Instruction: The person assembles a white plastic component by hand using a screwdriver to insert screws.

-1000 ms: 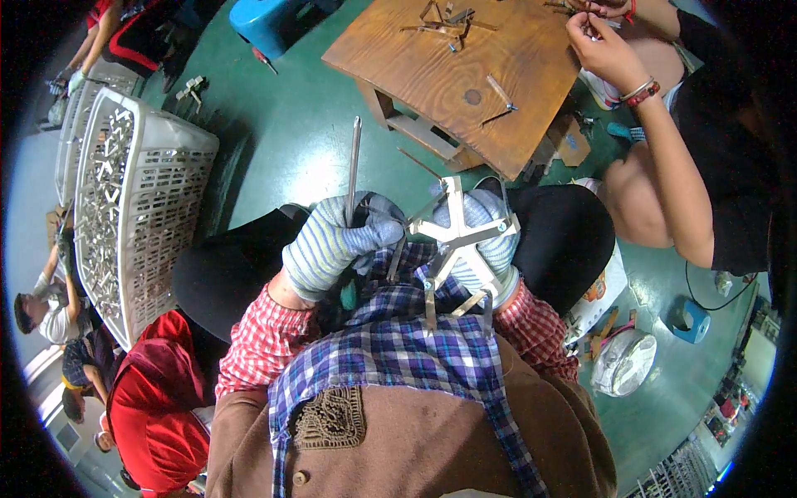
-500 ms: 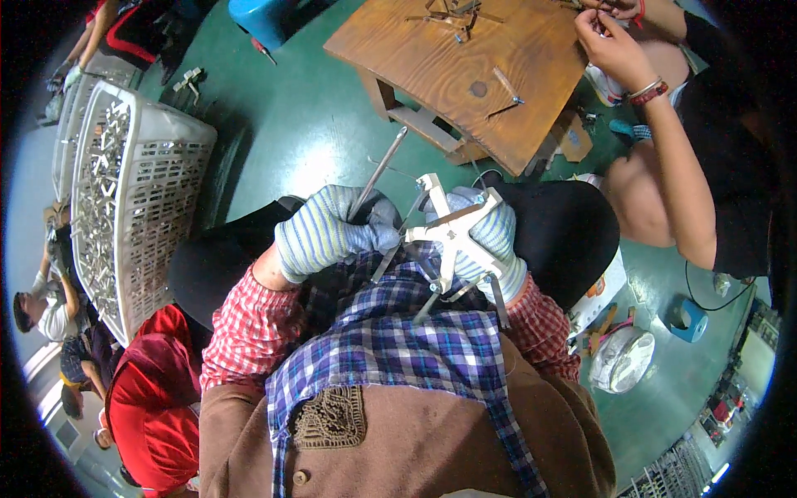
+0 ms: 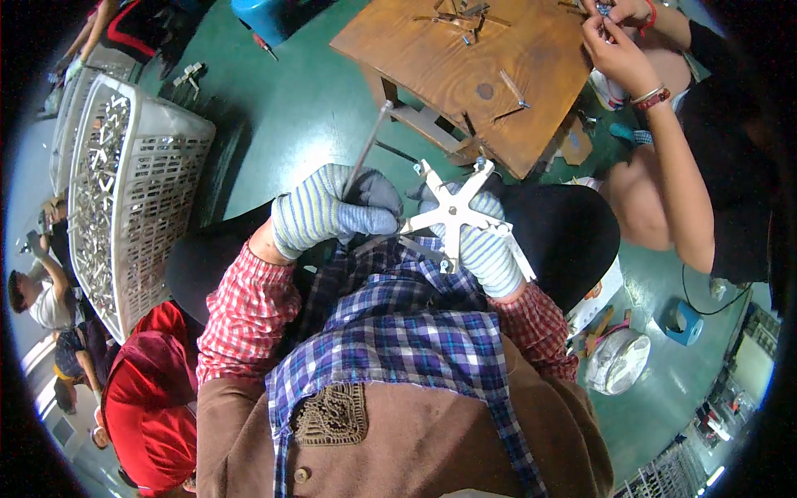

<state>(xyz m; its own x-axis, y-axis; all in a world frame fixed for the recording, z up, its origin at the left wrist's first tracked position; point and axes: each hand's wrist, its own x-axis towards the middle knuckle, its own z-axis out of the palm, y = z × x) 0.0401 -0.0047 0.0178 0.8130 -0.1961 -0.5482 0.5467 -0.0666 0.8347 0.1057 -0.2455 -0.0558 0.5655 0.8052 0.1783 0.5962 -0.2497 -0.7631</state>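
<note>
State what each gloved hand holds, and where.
Left hand: metal rod, by its lower part. Right hand: white five-armed frame, from beneath. Whether the left also pinches it is unclear.

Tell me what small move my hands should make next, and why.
Perhaps nudge the left arm of the white star with the left hand: its fingers are at that arm's tip, the right hand supports the star from beneath, and the held metal rod points clear of it.

White glare spots the green floor (image 3: 274, 116), and fisheye distortion bends the dark-rimmed edges.
</note>
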